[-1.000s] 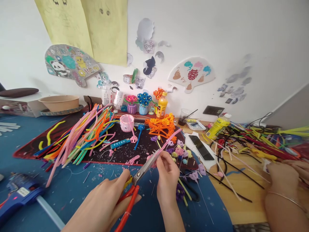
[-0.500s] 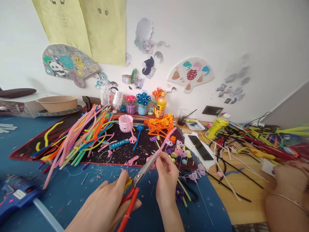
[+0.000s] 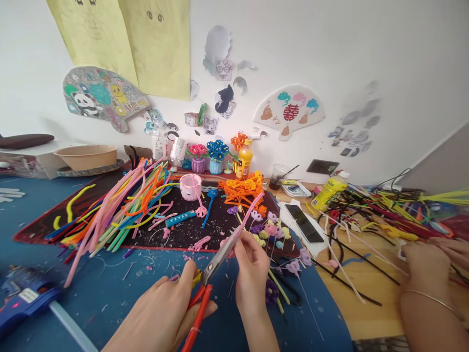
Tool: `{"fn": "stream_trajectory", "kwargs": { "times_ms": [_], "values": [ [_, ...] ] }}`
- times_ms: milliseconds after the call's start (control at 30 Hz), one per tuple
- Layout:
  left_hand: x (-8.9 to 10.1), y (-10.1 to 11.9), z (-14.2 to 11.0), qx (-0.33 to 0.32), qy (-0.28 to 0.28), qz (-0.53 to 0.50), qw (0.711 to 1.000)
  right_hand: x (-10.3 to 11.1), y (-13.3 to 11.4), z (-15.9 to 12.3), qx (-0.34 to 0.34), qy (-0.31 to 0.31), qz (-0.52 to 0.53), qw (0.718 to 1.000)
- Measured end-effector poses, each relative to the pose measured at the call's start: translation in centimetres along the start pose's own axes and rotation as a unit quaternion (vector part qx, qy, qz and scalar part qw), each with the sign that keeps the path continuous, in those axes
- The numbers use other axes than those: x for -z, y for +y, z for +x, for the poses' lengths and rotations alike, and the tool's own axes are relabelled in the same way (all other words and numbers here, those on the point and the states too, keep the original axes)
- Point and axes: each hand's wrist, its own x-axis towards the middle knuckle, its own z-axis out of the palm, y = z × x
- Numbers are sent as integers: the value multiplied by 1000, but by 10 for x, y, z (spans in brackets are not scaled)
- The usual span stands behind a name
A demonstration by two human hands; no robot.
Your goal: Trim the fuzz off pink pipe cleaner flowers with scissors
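My left hand point(image 3: 164, 303) is closed round the red handles of a pair of scissors point(image 3: 220, 259), whose metal blades point up and to the right. A pink pipe cleaner point(image 3: 251, 211) is pinched between the fingers of my right hand point(image 3: 252, 269), its free end sticking up past the fingertips. The blades lie along the pipe cleaner's lower part; whether they grip it cannot be made out. Beyond them, on the dark mat point(image 3: 154, 242), stand a pink pot point(image 3: 190, 187) and a blue pipe-cleaner flower point(image 3: 211, 195). Small pink scraps point(image 3: 201, 243) lie near the blades.
Bundled coloured pipe cleaners point(image 3: 110, 200) lie to the left, above a blue glue gun point(image 3: 25, 298). Purple flowers point(image 3: 293, 266) and a phone point(image 3: 305, 224) are on the right. Another person's hand point(image 3: 425, 264) works at the far right. A juice bottle point(image 3: 245, 160) stands behind.
The pink pipe cleaner's tip has shifted left and leans a little more upright. My hands keep their grips, with the scissors nearly still. The other person's hands have moved slightly.
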Motion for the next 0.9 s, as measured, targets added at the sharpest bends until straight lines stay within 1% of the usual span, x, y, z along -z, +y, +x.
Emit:
{"fn": "stream_trajectory", "kwargs": {
  "times_ms": [167,333,500,567,667,900],
  "values": [
    [5,6,1,14,-9,22,1000,0,-2,-1,13,-13,-17,1000],
    [-1,1,1,13,-1,45,999,-1,1,0,9,-4,11,1000],
    [-5,0,-2,-32,43,6,999,1,1,-1,9,-15,-11,1000],
    [-6,0,-3,-43,50,-4,998,1,0,-1,13,-24,-20,999],
    [-7,1,-2,-36,38,-6,999,0,-1,-2,9,-31,-25,999],
    [-9,1,2,7,-19,23,1000,1,-1,-3,1,-35,-11,999]
  ]
}}
